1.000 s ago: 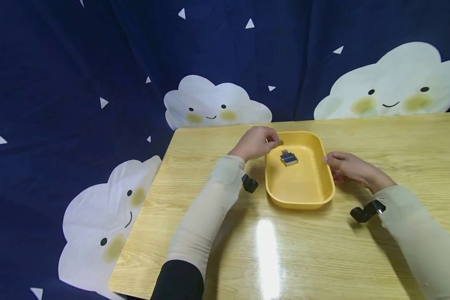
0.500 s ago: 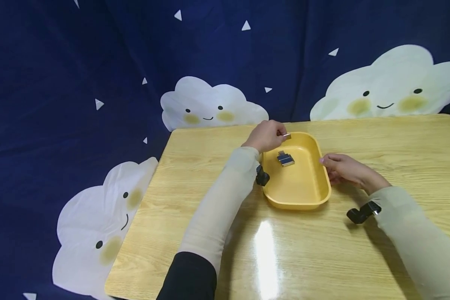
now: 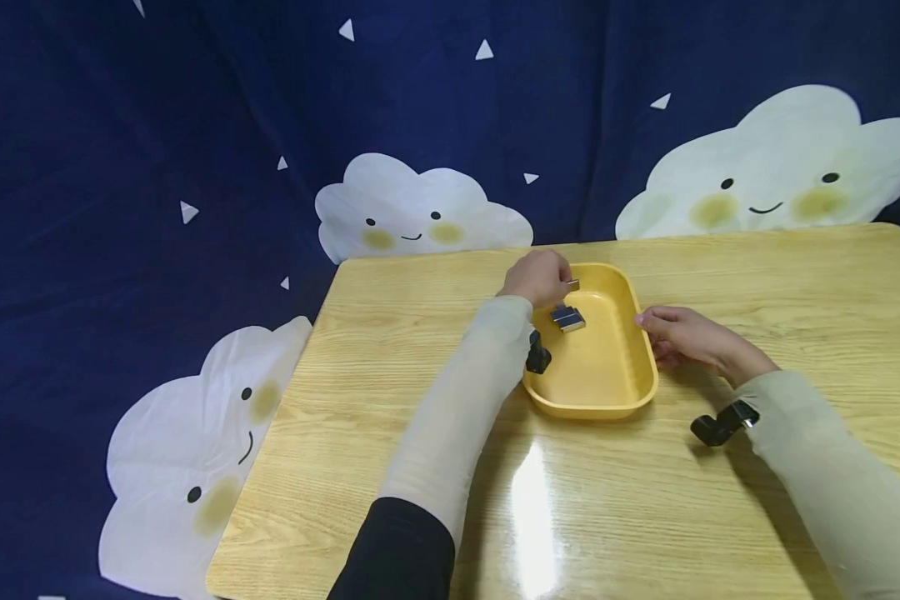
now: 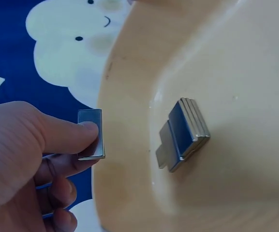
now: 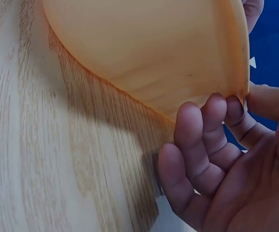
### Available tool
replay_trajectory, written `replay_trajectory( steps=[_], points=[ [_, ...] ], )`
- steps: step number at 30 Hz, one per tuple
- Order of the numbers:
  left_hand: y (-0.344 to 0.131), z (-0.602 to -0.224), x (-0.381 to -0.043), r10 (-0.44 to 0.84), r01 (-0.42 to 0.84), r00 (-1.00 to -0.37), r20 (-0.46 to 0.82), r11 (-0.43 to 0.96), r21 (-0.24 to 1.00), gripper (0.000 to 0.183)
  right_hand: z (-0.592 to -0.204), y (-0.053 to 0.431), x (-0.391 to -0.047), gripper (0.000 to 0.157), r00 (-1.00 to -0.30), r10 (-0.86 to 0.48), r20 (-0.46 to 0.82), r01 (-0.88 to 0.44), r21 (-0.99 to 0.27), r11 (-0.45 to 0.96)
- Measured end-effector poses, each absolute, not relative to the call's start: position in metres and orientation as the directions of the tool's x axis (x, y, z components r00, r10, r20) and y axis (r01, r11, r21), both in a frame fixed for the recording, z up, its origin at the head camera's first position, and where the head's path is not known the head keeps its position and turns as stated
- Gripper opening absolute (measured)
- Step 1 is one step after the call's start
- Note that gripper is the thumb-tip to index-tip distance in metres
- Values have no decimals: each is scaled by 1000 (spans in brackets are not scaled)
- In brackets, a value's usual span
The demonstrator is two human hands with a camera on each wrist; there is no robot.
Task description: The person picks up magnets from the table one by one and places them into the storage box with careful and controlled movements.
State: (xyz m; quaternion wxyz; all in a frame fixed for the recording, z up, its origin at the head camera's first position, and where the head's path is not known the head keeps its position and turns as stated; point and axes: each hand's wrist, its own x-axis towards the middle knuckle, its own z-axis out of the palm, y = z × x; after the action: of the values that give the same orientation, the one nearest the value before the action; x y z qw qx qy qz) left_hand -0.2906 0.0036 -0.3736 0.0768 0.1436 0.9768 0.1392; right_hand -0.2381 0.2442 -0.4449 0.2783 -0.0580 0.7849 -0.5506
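Note:
My left hand is over the back left corner of a yellow plastic tray. Between thumb and fingers it pinches a small silver metal block, flat and rectangular with a mirror-like face. Inside the tray, just below and to the right of that hand, a cluster of similar metal blocks lies stacked and offset, one sticking out at the end. At the tray's right side, my right hand grips the rim, thumb on the top edge and fingers against the outer wall.
A light wood table carries the tray. Behind it hangs a dark blue curtain with white clouds and triangles. A black wrist camera on the left arm overlaps the tray's left rim; another camera is on the right wrist.
Carrying the metal block, my left hand has moved right, further over the tray; it rose slightly, then came down. My right hand stays on the rim, and the whole view has shifted a little.

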Motion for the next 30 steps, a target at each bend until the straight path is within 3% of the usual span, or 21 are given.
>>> replay_trajectory(
  steps=[7,15,30],
  points=[
    [13,-384,-295,241,205,-957,-163,956,212,23,-443,246,-236,33,-835,-389,-388,229,-890,395],
    [28,-402,-303,150,157,-961,-231,987,-13,17,-444,246,-236,34,-841,-388,-377,227,-897,379],
    [33,-405,-305,151,159,-962,-227,987,-17,8,-448,245,-238,33,-843,-373,-388,239,-891,386]
  ],
)
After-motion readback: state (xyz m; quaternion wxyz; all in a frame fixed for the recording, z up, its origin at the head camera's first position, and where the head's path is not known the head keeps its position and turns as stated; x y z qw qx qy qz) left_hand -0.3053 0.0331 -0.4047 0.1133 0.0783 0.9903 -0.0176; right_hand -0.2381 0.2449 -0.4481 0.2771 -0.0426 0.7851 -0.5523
